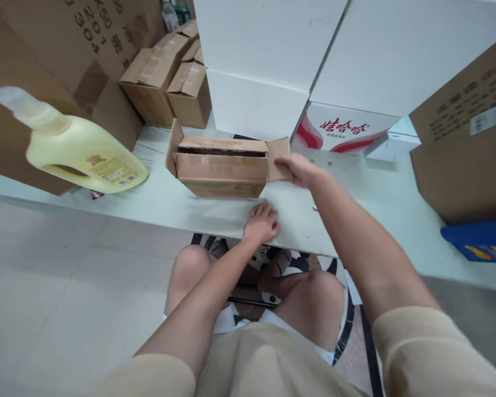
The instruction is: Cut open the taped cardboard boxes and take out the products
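Observation:
A small brown cardboard box (223, 168) stands on the pale bench before me. Its two long top flaps lean inward with a dark gap between them, while the short end flaps stick out at both sides. My right hand (298, 168) pinches the right end flap (278, 159) between thumb and fingers. In front of the box, near the bench edge, my left hand (262, 223) rests on the surface with fingers bent and somewhat apart, holding nothing. What is inside the box is hidden.
A pale yellow jug (86, 146) stands at the left. Behind are taped cartons (157, 71), stacked white boxes (256, 49) and a red-and-white carton (343, 129). A large carton (467, 138) and a blue packet (479, 240) lie right. My knees are below the bench edge (169, 223).

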Demonstrator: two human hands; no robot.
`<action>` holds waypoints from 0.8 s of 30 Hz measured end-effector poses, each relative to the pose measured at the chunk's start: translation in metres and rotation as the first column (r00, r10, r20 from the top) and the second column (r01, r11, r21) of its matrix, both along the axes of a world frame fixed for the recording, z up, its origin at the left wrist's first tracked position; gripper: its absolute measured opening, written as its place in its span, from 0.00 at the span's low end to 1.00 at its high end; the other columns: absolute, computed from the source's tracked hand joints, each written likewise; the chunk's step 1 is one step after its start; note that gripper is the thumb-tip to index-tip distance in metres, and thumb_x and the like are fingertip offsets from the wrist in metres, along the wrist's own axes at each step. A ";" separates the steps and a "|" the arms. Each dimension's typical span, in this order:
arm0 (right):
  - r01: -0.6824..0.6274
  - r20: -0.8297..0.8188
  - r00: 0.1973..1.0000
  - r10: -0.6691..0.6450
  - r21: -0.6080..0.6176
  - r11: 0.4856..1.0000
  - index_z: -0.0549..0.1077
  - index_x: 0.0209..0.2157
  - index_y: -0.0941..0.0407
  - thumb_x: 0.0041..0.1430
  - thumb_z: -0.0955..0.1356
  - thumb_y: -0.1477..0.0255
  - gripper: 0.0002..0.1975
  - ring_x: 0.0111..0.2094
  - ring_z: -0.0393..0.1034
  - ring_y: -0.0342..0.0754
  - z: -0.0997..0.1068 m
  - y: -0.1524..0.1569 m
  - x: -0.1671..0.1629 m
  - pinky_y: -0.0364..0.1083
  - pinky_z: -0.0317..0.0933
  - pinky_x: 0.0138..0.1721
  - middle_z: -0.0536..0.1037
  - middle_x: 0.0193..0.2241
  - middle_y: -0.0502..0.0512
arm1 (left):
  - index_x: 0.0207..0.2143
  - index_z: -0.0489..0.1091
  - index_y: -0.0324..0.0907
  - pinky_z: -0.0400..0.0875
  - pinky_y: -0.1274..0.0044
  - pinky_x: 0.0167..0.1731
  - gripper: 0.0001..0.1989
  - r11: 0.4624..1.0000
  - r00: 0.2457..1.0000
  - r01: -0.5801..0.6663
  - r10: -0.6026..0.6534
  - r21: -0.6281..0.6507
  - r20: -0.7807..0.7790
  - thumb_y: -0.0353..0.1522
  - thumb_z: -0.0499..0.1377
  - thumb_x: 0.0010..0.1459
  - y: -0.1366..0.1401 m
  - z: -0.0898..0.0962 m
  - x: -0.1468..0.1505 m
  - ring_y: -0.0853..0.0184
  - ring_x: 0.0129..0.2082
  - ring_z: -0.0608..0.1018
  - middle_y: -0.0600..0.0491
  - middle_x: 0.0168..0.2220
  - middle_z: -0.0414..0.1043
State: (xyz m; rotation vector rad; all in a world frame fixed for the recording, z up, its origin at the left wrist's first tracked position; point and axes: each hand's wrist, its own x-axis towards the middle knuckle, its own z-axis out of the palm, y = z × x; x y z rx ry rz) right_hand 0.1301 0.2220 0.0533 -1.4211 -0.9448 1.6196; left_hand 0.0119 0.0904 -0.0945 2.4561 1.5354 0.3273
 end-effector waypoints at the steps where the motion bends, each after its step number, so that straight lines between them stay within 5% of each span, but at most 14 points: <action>1: 0.016 -0.040 0.999 -0.018 -0.054 0.998 0.72 0.37 0.56 0.56 0.70 0.77 0.06 0.31 0.75 0.46 -0.007 -0.017 0.003 0.45 0.75 0.33 0.79 0.30 0.53 | 0.56 0.74 0.42 0.61 0.58 0.68 0.19 1.000 1.000 0.001 -0.001 0.001 0.004 0.37 0.58 0.65 0.000 -0.001 0.000 0.51 0.66 0.67 0.42 0.62 0.69; 6: 0.201 -0.327 0.925 -0.192 -0.005 0.980 0.71 0.39 0.54 0.56 0.73 0.69 0.11 0.33 0.77 0.46 -0.037 -0.079 -0.003 0.45 0.75 0.37 0.80 0.30 0.49 | 0.56 0.72 0.40 0.65 0.58 0.64 0.19 0.999 1.000 0.031 -0.031 0.012 -0.001 0.37 0.58 0.65 0.001 -0.002 0.001 0.49 0.65 0.68 0.39 0.61 0.69; 10: 0.458 -0.378 0.830 -0.411 0.040 0.888 0.71 0.41 0.54 0.55 0.72 0.67 0.12 0.34 0.78 0.46 -0.031 -0.104 0.010 0.46 0.75 0.36 0.81 0.31 0.48 | 0.58 0.71 0.36 0.65 0.62 0.66 0.21 0.997 0.997 0.073 -0.073 0.038 -0.005 0.35 0.57 0.65 0.000 0.000 0.000 0.50 0.64 0.70 0.37 0.63 0.67; 14: 0.683 -0.395 0.707 -0.587 0.167 0.711 0.76 0.47 0.53 0.57 0.70 0.65 0.16 0.43 0.79 0.48 -0.022 -0.152 0.077 0.49 0.77 0.44 0.83 0.43 0.52 | 0.58 0.71 0.36 0.65 0.63 0.67 0.21 0.994 0.996 0.086 -0.086 0.066 0.002 0.34 0.56 0.65 0.000 0.002 -0.002 0.50 0.66 0.69 0.37 0.64 0.68; 18: 0.819 -0.249 0.551 -0.796 0.347 0.458 0.78 0.47 0.48 0.58 0.68 0.64 0.15 0.58 0.75 0.50 -0.029 -0.214 0.186 0.55 0.73 0.60 0.80 0.54 0.51 | 0.57 0.72 0.35 0.66 0.61 0.65 0.21 0.993 0.996 0.089 -0.090 0.074 0.014 0.35 0.57 0.65 0.003 0.002 -0.002 0.49 0.66 0.70 0.36 0.63 0.69; 20: 0.811 -0.155 0.510 -0.846 0.416 0.412 0.78 0.43 0.47 0.59 0.65 0.65 0.13 0.61 0.73 0.53 -0.032 -0.233 0.239 0.61 0.68 0.65 0.80 0.55 0.52 | 0.57 0.72 0.36 0.66 0.60 0.65 0.21 0.994 0.996 0.087 -0.088 0.068 0.013 0.35 0.57 0.64 0.005 0.003 -0.002 0.48 0.66 0.70 0.35 0.63 0.69; 24: 0.929 -0.185 0.252 -0.950 0.321 0.183 0.77 0.35 0.50 0.63 0.54 0.70 0.20 0.54 0.78 0.53 -0.029 -0.230 0.315 0.63 0.72 0.59 0.81 0.50 0.57 | 0.57 0.73 0.37 0.67 0.60 0.65 0.22 0.995 0.996 0.086 -0.084 0.059 -0.021 0.36 0.57 0.64 0.006 0.003 -0.001 0.48 0.66 0.70 0.36 0.63 0.69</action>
